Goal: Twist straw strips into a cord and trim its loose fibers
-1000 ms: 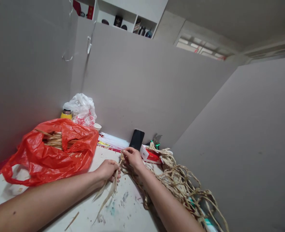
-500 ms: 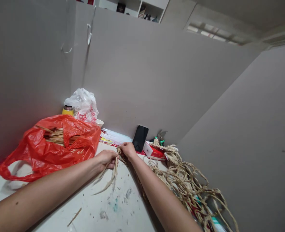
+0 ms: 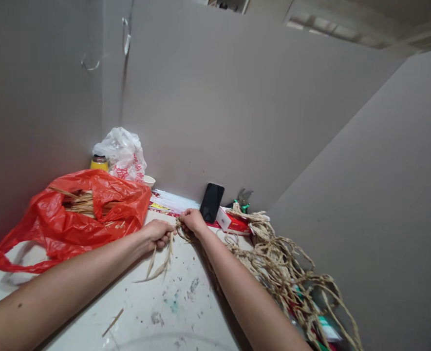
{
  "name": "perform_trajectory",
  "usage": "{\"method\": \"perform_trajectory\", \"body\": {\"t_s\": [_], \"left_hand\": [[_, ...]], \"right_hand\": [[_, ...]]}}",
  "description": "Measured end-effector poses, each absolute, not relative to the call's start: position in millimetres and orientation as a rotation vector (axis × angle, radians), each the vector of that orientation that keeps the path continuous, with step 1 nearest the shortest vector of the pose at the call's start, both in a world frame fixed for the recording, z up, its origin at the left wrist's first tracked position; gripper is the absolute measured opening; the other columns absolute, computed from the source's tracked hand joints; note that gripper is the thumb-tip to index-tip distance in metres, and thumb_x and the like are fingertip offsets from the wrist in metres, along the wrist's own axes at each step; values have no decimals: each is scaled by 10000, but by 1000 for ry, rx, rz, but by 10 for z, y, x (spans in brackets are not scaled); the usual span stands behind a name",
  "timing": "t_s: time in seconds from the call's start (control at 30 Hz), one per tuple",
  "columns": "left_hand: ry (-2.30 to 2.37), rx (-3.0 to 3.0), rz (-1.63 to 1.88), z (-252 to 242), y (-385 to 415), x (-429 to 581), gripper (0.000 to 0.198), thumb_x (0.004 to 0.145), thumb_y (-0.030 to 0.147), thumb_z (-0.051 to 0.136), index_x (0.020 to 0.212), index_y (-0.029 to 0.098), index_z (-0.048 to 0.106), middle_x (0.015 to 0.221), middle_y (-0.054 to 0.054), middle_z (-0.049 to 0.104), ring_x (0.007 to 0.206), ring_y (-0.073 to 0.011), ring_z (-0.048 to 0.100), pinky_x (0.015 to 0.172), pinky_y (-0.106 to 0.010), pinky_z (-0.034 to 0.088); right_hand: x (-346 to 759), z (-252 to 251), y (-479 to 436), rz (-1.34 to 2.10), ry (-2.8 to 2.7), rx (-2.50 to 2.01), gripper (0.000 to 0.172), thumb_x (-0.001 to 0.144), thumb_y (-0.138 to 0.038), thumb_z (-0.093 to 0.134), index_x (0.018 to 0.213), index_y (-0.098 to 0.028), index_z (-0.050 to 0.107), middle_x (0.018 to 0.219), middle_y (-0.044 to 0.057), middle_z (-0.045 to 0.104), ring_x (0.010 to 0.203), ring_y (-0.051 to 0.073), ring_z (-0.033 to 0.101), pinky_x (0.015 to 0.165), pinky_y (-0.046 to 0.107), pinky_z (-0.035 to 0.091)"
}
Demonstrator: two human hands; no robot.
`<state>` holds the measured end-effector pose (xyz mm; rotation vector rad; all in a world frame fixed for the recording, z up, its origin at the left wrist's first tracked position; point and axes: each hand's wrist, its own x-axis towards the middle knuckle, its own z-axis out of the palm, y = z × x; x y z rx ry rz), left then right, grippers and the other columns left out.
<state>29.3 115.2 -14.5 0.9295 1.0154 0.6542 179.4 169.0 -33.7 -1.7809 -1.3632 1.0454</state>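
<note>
Pale flat straw strips [image 3: 161, 269] hang from my left hand [image 3: 159, 233], whose fingers are closed on them. Close beside it, my right hand [image 3: 193, 222] pinches the end of a braided straw rope [image 3: 184, 236]. The strips and the rope meet between the two hands; the exact join is hidden by my fingers. The rope runs back under my right forearm. To the right lies a large tangled heap of the same rope [image 3: 273, 258].
A red plastic bag [image 3: 76, 234] holding straw strips lies at the left, with a yellow jar [image 3: 99, 163] and a white plastic bag [image 3: 122, 151] behind it. A black phone [image 3: 212, 203] leans near a red box [image 3: 239, 224]. Pruning shears [image 3: 243, 199] stand by the wall. A loose strip [image 3: 113, 322] lies on the white table [image 3: 186, 312].
The view has tilted down slightly. Both hands stay together at the rope's end, and the hanging strips have shifted a little.
</note>
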Motion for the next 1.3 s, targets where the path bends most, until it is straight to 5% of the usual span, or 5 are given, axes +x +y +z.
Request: {"method": "perform_trajectory", "body": {"t_s": [0.3, 0.6, 0.87, 1.17, 1.3], "left_hand": [[958, 919, 610, -145, 1115, 237, 237, 682, 306, 683, 697, 118, 540, 466, 98, 342, 349, 7, 165, 377, -161, 43], [946, 905, 621, -106, 1135, 244, 184, 687, 249, 666, 701, 133, 523, 456, 107, 328, 340, 8, 149, 361, -151, 53], [969, 910, 651, -123, 1134, 255, 154, 690, 239, 660, 735, 108, 592, 423, 97, 344, 327, 0, 179, 348, -151, 70], [930, 939, 666, -118, 1138, 255, 118, 672, 203, 650, 689, 104, 588, 467, 63, 434, 337, 4, 187, 351, -170, 52], [949, 963, 713, -163, 1133, 280, 153, 654, 226, 678, 653, 113, 575, 471, 58, 450, 342, 0, 209, 357, -174, 70]], "right_hand": [[1848, -119, 1328, 956, -1402, -1711, 273, 908, -319, 538, 1140, -178, 571, 1167, 77, 576, 954, 192, 593, 802, 386, 511], [1650, -77, 749, 1467, -1151, -1500, 219, 781, -314, 616, 665, -133, 573, 582, 29, 608, 397, 84, 519, 322, 164, 308], [1629, -148, 743, 1653, -1018, -1333, 245, 685, -309, 687, 614, -143, 522, 456, -76, 428, 351, 12, 276, 326, 131, 172], [1663, -156, 707, 1560, -1094, -1346, 143, 723, -293, 623, 714, -161, 569, 539, -35, 544, 399, 64, 436, 340, 159, 308], [1629, -166, 690, 1550, -1070, -1353, 171, 727, -315, 594, 652, -179, 523, 419, -98, 376, 322, 44, 256, 312, 170, 182]]}}
